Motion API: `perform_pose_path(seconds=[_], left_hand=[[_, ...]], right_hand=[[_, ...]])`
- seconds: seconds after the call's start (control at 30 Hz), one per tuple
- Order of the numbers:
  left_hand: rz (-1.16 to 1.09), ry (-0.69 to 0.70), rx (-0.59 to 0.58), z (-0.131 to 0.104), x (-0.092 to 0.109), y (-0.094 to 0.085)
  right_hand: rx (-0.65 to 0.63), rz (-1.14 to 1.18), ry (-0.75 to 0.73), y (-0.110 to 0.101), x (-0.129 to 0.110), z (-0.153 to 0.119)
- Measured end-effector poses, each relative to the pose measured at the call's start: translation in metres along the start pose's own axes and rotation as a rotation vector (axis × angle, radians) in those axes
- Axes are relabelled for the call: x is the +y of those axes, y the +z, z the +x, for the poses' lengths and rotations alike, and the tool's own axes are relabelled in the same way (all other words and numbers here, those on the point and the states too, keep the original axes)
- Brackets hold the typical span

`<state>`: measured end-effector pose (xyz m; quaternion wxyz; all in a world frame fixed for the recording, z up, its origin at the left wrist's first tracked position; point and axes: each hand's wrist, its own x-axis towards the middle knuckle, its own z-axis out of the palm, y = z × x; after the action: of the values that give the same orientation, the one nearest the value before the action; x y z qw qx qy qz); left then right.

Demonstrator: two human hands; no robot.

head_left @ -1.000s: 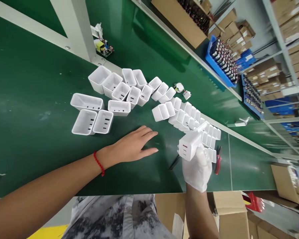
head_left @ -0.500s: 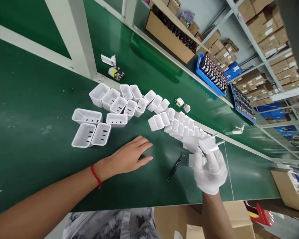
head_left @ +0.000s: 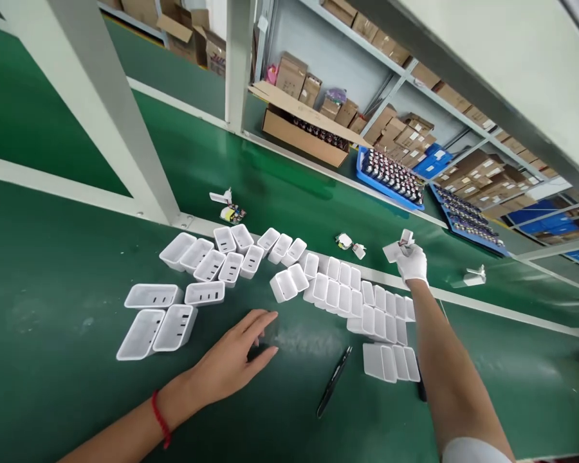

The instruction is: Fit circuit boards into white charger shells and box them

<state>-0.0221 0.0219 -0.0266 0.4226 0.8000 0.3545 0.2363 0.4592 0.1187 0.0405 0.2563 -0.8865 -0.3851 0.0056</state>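
Reaching farther out: right hand fingers grasping charger | left hand released, flat

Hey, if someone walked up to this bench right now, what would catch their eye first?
Probably the spread of open white plastic shells across the middle of the green table. Next, the gloved right hand, stretched out to the far side with a white charger piece in its grip. The bare left hand, with a red bracelet at the wrist, lies flat near the front, and black tweezers lie to its right.
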Motion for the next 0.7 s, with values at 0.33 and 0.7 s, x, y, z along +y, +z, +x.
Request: perform_pose_path(seconds=[0.33,0.7], left_hand=[[0.465,0.03,0.171,0.055,0.017,0.004],[0.319,0.095,0.161,0.033,0.02,-0.002]], right_hand=[[-0.002,-0.239,0.07,-0.007,0.012,0.007],[-0.383,-0.326,-0.244,0.032,-0.047,-0.014]])
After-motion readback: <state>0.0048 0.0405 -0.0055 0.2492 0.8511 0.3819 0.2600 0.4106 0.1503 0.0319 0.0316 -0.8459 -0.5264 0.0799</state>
